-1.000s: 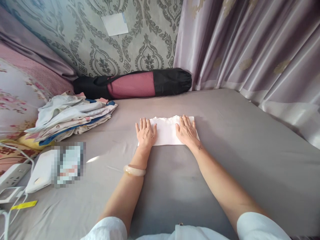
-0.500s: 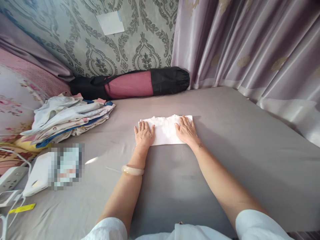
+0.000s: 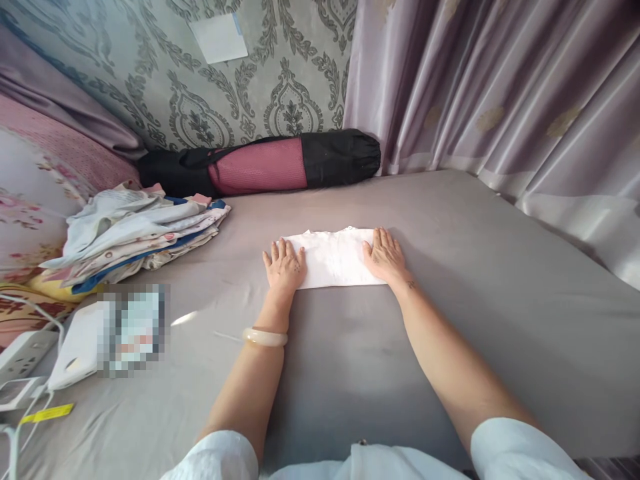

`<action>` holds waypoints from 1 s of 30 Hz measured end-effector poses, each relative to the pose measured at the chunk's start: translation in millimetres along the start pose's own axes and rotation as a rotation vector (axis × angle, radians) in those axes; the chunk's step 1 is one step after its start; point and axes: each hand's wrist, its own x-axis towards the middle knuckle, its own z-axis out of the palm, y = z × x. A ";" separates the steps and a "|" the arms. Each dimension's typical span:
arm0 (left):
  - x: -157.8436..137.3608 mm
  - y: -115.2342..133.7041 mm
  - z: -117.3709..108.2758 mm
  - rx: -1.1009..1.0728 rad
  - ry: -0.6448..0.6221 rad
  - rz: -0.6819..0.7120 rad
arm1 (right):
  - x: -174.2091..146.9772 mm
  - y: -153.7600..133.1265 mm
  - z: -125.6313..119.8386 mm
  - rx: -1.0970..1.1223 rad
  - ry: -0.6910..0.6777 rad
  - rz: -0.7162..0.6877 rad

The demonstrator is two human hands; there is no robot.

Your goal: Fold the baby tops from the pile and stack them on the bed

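A white folded cloth (image 3: 334,259), possibly a garment, lies flat as a wide rectangle on the grey sheet (image 3: 345,347). Its upper edge is slightly uneven. My left hand (image 3: 285,265) rests palm down over the cloth's left end, fingers spread and pointing away from me. At the opposite end my right hand (image 3: 387,257) lies flat, fingers stretched out, partly on the cloth's right edge. The cloth's two ends are partly hidden under my hands. A pale bangle (image 3: 265,337) circles my left wrist.
Folded clothes (image 3: 140,233) are stacked at the left. Along the wall lies a black and pink rolled bag (image 3: 260,163). Near left are a white device (image 3: 83,343), a blurred-out object (image 3: 137,330), a power strip (image 3: 27,357) and cables. Curtains (image 3: 480,87) hang at the right.
My right hand has slid right to the cloth's edge, and my left hand slightly left. More of the cloth shows between them. The view has shifted a little.
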 end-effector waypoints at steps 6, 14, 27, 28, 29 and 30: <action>1.2 -1.7 -1.4 -0.181 0.125 -0.037 | -0.4 -1.5 -3.8 -0.009 -0.009 0.016; 15.9 -13.0 -13.2 -1.525 0.426 -0.112 | -2.1 -8.2 -11.7 -0.018 0.036 -0.089; 26.3 -46.9 -2.8 -2.076 0.247 -0.281 | -3.8 -11.5 -3.7 -0.015 -0.001 -0.090; 26.6 -47.2 -1.5 -2.080 0.246 -0.272 | -3.6 -11.9 -5.1 -0.018 -0.011 -0.088; 26.9 -47.6 -0.4 -2.092 0.246 -0.264 | -3.3 -12.7 -6.8 -0.024 -0.022 -0.086; 27.0 -48.0 0.6 -2.105 0.248 -0.258 | -3.2 -14.1 -8.5 -0.033 -0.031 -0.085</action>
